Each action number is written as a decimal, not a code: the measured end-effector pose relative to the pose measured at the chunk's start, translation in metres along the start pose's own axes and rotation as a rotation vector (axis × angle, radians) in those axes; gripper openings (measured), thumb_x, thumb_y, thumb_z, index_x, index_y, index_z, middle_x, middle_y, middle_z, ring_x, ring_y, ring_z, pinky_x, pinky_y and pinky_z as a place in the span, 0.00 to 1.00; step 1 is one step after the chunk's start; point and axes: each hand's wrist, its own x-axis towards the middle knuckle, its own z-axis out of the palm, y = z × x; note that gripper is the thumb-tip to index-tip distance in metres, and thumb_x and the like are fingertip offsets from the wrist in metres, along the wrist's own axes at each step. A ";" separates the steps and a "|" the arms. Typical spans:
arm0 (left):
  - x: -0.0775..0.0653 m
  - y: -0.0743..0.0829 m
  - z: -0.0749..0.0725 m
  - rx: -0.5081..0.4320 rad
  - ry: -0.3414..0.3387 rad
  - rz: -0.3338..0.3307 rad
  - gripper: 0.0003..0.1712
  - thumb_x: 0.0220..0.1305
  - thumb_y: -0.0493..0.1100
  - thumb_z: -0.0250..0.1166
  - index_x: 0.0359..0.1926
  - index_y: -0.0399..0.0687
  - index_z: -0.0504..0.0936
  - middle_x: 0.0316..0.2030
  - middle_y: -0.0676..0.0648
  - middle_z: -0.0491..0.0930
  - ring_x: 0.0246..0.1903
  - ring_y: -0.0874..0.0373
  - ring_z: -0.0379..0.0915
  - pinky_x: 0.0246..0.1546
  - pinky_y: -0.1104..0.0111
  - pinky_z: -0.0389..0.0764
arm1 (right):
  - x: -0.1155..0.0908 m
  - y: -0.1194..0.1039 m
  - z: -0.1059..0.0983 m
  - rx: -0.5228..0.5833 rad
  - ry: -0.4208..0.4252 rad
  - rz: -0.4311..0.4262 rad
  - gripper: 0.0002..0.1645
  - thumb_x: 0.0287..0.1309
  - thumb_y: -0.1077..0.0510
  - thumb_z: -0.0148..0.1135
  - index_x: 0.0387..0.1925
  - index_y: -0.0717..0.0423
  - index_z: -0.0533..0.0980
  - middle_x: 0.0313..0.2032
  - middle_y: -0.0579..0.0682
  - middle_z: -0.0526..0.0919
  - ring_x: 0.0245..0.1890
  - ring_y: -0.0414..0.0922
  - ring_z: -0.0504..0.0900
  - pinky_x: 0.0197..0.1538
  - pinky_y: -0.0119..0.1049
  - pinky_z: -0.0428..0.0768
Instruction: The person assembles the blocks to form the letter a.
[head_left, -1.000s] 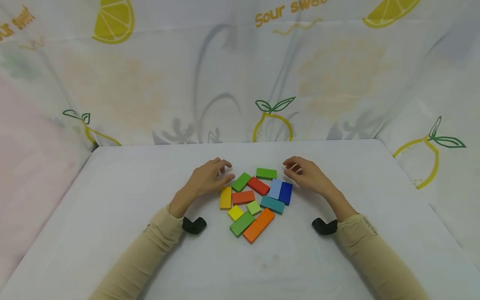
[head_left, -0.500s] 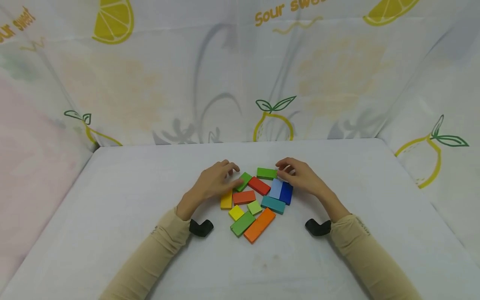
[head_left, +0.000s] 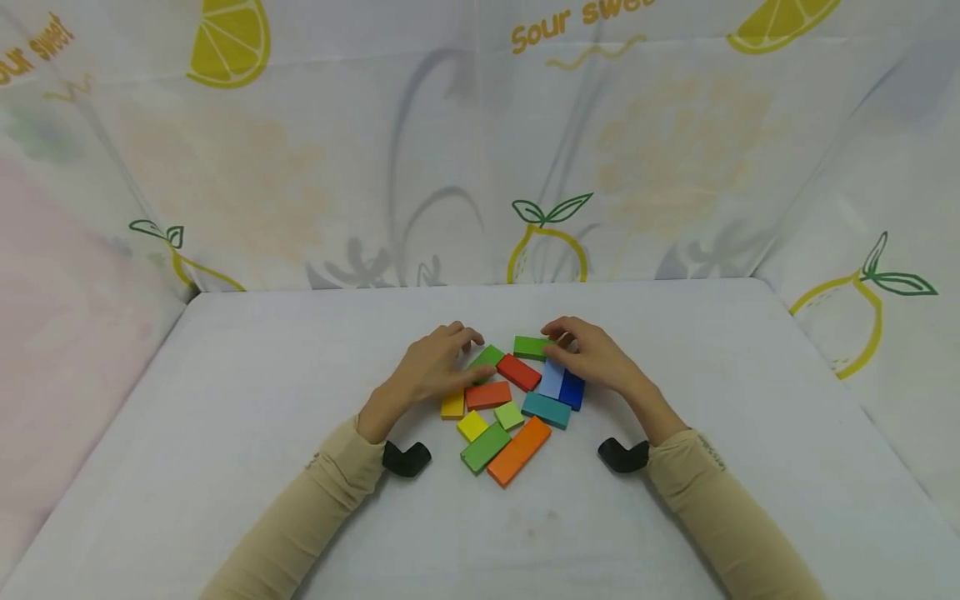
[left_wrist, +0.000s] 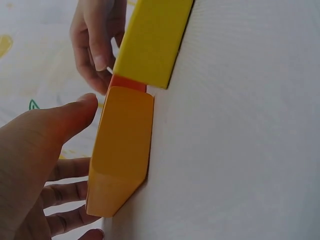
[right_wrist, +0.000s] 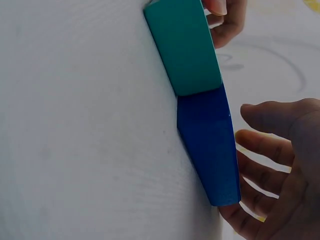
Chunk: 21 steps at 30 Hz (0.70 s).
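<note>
A cluster of flat coloured blocks lies mid-table. My left hand is over its left side, thumb across a green block and fingers loosely bent beyond it. In the left wrist view, an amber block stands in front of that hand. Above the cluster's right side hovers my right hand, fingertips near the right end of the far green block. It partly covers a light blue block and a dark blue block. Neither hand visibly grips a block; contact is unclear.
Between the hands lie a red block and an orange-red block. Nearer me are a teal block, a lime block, a yellow block, a green block and an orange block. Lemon-printed cloth hangs behind.
Both hands have moved inward over the blocks, the left to the right and the right to the left. The blocks look unmoved.
</note>
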 end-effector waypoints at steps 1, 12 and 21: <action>0.000 0.001 0.000 0.002 -0.002 0.001 0.30 0.58 0.66 0.60 0.51 0.51 0.78 0.42 0.48 0.76 0.39 0.56 0.73 0.35 0.64 0.78 | 0.000 -0.001 0.001 -0.004 -0.001 0.001 0.21 0.63 0.54 0.58 0.54 0.59 0.73 0.51 0.57 0.78 0.47 0.51 0.78 0.51 0.46 0.77; 0.002 0.003 0.000 0.008 -0.031 0.003 0.30 0.56 0.66 0.62 0.48 0.48 0.78 0.44 0.48 0.75 0.42 0.56 0.73 0.40 0.63 0.79 | 0.008 -0.010 0.006 -0.057 -0.030 0.009 0.21 0.61 0.53 0.61 0.53 0.58 0.74 0.50 0.55 0.79 0.47 0.50 0.76 0.53 0.46 0.75; 0.003 0.003 0.001 -0.007 -0.053 -0.018 0.26 0.58 0.63 0.62 0.47 0.48 0.77 0.45 0.48 0.74 0.42 0.57 0.71 0.39 0.63 0.78 | 0.010 -0.013 0.005 -0.099 -0.047 0.021 0.20 0.59 0.54 0.62 0.52 0.58 0.75 0.48 0.55 0.79 0.46 0.50 0.76 0.52 0.46 0.75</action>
